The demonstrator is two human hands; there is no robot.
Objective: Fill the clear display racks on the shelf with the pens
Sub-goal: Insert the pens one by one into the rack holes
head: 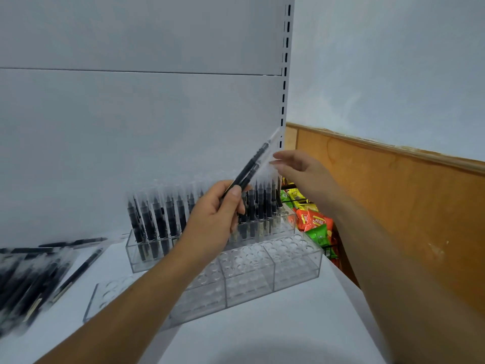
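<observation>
- Left hand [217, 214] is clamped on the held pens [252, 166], fingers and thumb curled round their lower ends, up above the middle of the clear rack [296, 261].
- Those held pens are black, in clear sleeves, and look like two. They slant up and to the right, long axis running from the grip toward the shelf's slotted upright.
- Right hand [301, 174] is open, fingers spread and holding nothing. Its fingertips [278, 156] sit just beside the upper stretch of the sleeves, too blurred to say whether they touch.
- So the right hand is the nearer one to the free end, and it looks set to pinch one pen off the pair.
- Below, the rack's back rows are lined with standing pens [157, 222], all upright, while the front rows of round holes, nearest the person, show bare.
- Any pen taken off would need swinging from slanted to upright before it drops into a front hole.
- Far left on the shelf [262, 337], a heap of loose pens [31, 279] lies flat.
</observation>
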